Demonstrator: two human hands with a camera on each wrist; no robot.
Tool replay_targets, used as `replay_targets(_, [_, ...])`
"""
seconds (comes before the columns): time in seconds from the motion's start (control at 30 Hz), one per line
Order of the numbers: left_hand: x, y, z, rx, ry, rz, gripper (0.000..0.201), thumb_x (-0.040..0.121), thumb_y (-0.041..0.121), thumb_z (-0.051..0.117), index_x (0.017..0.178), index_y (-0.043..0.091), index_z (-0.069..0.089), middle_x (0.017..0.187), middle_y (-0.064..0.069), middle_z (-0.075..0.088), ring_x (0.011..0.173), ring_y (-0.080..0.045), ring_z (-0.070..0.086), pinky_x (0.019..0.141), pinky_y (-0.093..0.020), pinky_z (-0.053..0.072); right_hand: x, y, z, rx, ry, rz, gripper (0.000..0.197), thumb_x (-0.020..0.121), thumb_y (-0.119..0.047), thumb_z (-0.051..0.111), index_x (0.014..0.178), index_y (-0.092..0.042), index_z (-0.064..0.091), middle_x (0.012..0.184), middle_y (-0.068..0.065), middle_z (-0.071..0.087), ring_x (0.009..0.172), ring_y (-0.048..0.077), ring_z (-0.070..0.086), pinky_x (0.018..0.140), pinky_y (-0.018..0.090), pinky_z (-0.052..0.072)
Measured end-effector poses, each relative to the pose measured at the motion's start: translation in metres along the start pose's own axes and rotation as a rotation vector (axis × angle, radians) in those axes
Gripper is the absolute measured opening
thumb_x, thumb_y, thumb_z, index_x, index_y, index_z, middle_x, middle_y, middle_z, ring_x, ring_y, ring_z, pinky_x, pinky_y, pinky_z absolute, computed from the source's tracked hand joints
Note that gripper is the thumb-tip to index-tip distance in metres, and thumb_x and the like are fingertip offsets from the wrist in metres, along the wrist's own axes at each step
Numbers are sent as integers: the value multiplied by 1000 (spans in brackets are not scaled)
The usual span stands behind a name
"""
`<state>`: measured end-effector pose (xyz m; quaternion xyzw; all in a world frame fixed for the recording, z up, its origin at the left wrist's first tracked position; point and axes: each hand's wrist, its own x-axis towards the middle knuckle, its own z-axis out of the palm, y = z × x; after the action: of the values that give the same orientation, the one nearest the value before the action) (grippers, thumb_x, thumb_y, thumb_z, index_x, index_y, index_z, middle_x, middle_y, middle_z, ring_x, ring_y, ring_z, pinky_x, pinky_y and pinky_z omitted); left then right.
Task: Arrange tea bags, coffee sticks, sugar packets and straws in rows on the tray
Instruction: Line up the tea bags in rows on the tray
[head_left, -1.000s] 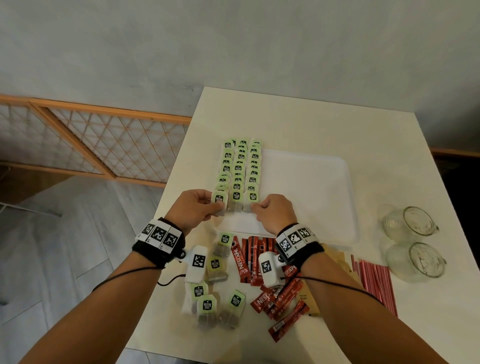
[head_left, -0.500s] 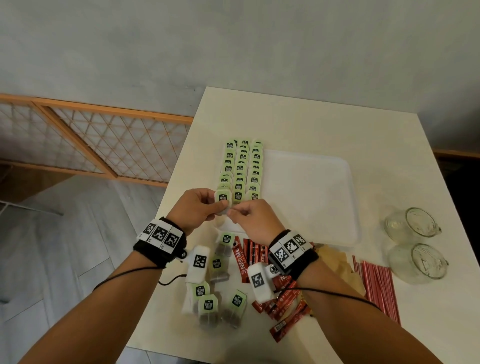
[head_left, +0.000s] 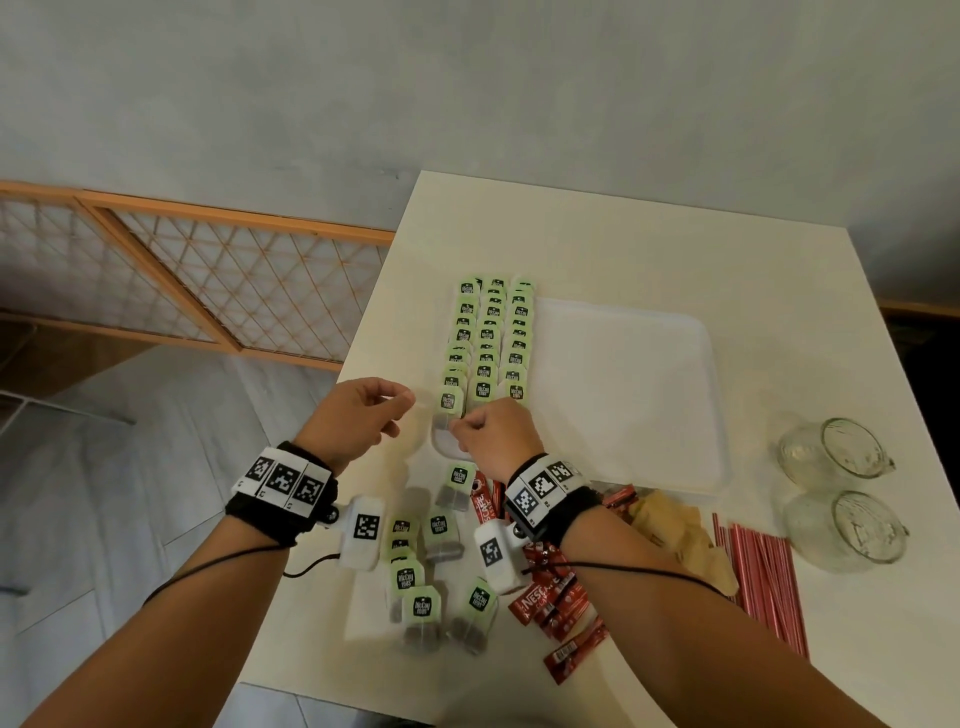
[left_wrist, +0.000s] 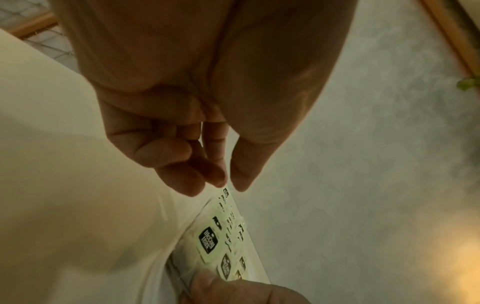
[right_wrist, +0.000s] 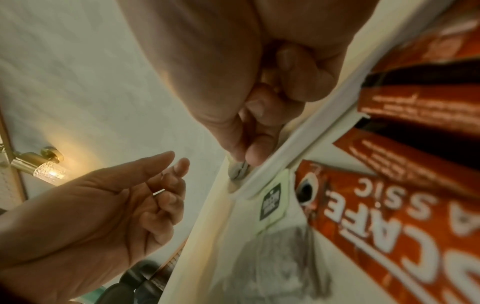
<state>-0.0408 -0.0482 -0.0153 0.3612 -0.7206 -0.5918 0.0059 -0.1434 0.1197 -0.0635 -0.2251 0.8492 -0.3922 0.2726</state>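
Observation:
A white tray (head_left: 628, 395) lies on the table, with three columns of green-tagged tea bags (head_left: 491, 338) along its left side. My right hand (head_left: 457, 427) pinches the lower edge of the nearest tea bag (head_left: 449, 404) in the left column, at the tray's front rim. In the right wrist view the thumb and forefinger of that hand (right_wrist: 245, 162) squeeze the bag's edge (right_wrist: 237, 171). My left hand (head_left: 402, 410) hovers just left of the tray, fingers relaxed and holding nothing; the left wrist view shows its hand (left_wrist: 228, 183) the same.
Loose tea bags (head_left: 421, 608) and red coffee sticks (head_left: 550, 597) lie near the table's front edge under my wrists. Brown sugar packets (head_left: 675, 525) and red straws (head_left: 763, 577) sit to the right. Two glass cups (head_left: 831, 452) stand at the far right.
My left hand has let go of the front tea bag and drawn away to the left. My right hand has shifted left and now pinches that bag's lower edge.

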Motion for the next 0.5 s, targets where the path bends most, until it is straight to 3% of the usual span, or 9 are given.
replay_targets(0.1, [-3,-6,-2,72,-24,-5,12,93,25,70,96,13,72,78,-2,66,62,-8,61,58,-21,43,4,-2,5,-59,26,-2,46,93,-29,64,56,-3,67,61,11,70,56,30,67,59,39,61])
replay_targets(0.23, [-9,-11,-1,173,-68,3,10,92,24,70,92,15,73,74,-3,66,62,-8,61,59,-21,42,10,-6,3,-150,34,42,55,92,-32,67,44,-13,47,46,4,54,51,30,62,53,38,56])
replay_targets(0.37, [-14,-10,4,228,-105,29,13,92,25,70,93,12,73,72,-5,67,61,-10,61,59,-19,42,12,-9,1,-160,18,70,57,91,-33,67,45,-18,38,43,-1,43,65,30,74,55,44,58])
replay_targets(0.5, [-16,-8,7,301,-140,80,13,91,29,71,89,17,73,77,-13,73,63,-12,63,68,-30,50,8,-11,-4,-148,-8,50,54,90,-32,66,45,-19,39,47,4,46,66,34,73,56,48,58])
